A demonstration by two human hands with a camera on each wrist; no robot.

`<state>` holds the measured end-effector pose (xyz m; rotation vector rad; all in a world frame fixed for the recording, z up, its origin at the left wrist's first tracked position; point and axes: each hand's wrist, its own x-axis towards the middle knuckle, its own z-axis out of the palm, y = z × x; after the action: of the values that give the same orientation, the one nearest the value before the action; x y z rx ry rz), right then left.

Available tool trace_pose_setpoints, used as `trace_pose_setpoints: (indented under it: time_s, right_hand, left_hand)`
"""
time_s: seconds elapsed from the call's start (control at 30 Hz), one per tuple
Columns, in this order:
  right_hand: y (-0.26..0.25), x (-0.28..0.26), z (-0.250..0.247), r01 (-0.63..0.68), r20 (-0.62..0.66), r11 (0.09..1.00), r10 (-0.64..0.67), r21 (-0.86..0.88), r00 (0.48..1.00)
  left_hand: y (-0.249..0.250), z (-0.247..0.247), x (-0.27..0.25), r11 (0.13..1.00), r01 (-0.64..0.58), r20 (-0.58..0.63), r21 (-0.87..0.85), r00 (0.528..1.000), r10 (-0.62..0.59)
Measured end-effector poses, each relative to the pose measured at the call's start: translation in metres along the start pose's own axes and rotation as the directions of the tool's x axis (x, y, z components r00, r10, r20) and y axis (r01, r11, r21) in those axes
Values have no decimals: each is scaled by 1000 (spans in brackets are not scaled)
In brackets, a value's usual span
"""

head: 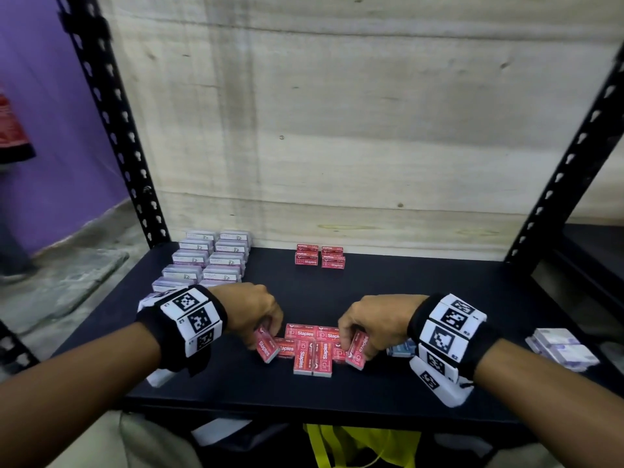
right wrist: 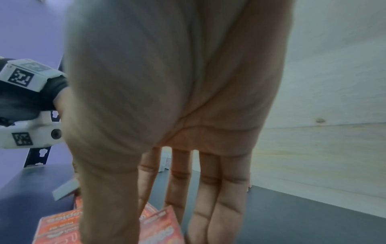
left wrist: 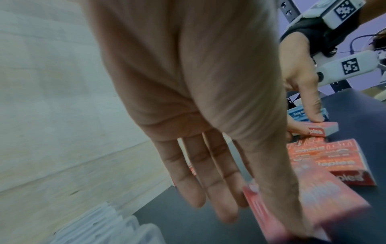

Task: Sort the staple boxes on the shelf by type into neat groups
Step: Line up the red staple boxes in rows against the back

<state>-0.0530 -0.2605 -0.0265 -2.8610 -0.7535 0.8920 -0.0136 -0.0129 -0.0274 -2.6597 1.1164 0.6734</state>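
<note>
Both hands pinch a red staple box at either end of a loose red cluster on the black shelf (head: 439,288).

The left hand (head: 251,309) has thumb and fingers clamped on the left red box (head: 266,346), tilted up off the shelf; the right hand (head: 373,324) grips the right red box (head: 357,349) the same way, also tilted. Between them the red cluster (head: 312,349) lies flat, boxes touching at mixed angles. A blue box (head: 401,347) sits just beside the right hand. Further back stand a small red stack (head: 320,256) at the wooden backboard (head: 337,130) and two rows of white-and-purple boxes (head: 209,258) at left; more white-and-purple boxes (head: 562,347) lie far right.
</note>
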Motion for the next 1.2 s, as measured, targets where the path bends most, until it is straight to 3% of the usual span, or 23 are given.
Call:
trace_pose_setpoints:
  time_s: [0.23, 0.37, 0.5, 0.63, 0.8, 1.0, 1.2]
  right_hand:
    - [4, -1, -8, -20, 56, 999, 18, 25, 998]
    - [12, 2, -21, -16, 34, 983, 10, 180, 999]
    - [25, 14, -36, -45, -99, 968, 72, 245, 992]
    - [38, 43, -41, -171, -188, 967, 206, 189, 960]
    - [44, 77, -40, -267, -216, 950, 298, 159, 930]
    - [43, 99, -47, -335, -281, 932, 361, 138, 889]
    - [49, 98, -48, -416, -196, 891, 448, 182, 872]
  left_hand:
    - [-9, -3, 1, 984, 62, 42, -166, 998, -55]
    - [-17, -16, 9, 956, 78, -7, -283, 996, -83]
    - [-24, -31, 30, 951, 101, -148, -292, 978, -150]
    - [-25, -35, 62, 939, 157, -229, -305, 945, -232]
    - [-26, -26, 99, 903, 298, -235, -309, 896, -376]
    - [-31, -23, 118, 869, 385, -227, -311, 858, -461]
    - [-32, -23, 116, 861, 396, -202, -319, 859, -470]
